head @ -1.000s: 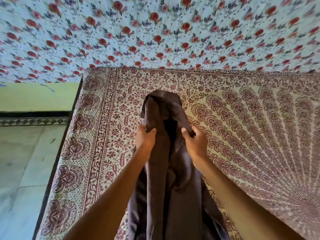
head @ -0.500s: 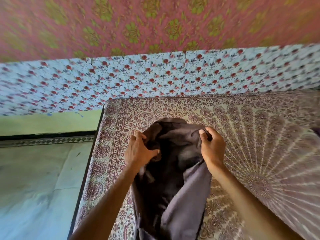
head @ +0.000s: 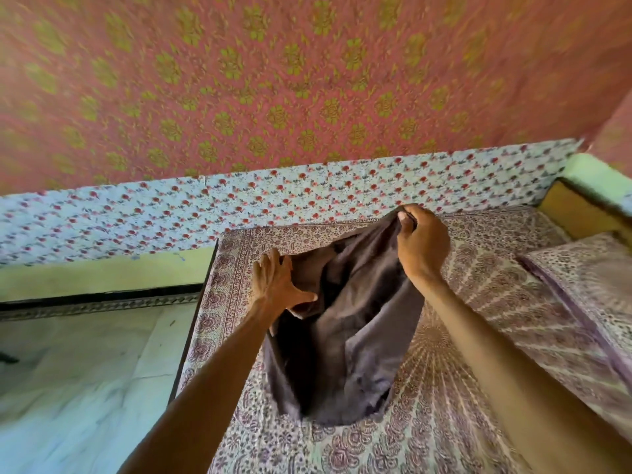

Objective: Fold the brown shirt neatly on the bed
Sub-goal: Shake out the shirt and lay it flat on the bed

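- We are starting at the far left: a pale floor [head: 85, 364] is running alongside the bed [head: 219, 336], which is wearing a printed bedsheet [head: 444, 388].
- We are logging the left hand [head: 277, 285] as spread flat, fingers straight and fanned. It is pressing down at the left edge of the brown shirt [head: 352, 336] with the thumb reaching over the cloth, and it is gripping nothing.
- The brown shirt is lying bunched on the bedsheet near the bed's left side, between the two hands. Its lower part is resting on the bed and its upper part is being drawn up to the right.
- We are judging it light and very soft. It is sagging in deep loose folds and is not holding any shape by itself, so it is likely going to slide and rumple unless it is pinned.
- We are judging the best holds to be seams and corners (shoulders, hem), pinched in both hands and pulled taut. We cannot tell which edge is which in the bunch.
- The right hand [head: 422, 241] is pinching a fold at the shirt's top edge, fingers curled tight, and is lifting it off the bed.
- At the far right a pillow [head: 588, 278] in matching print is lying well apart from the shirt.
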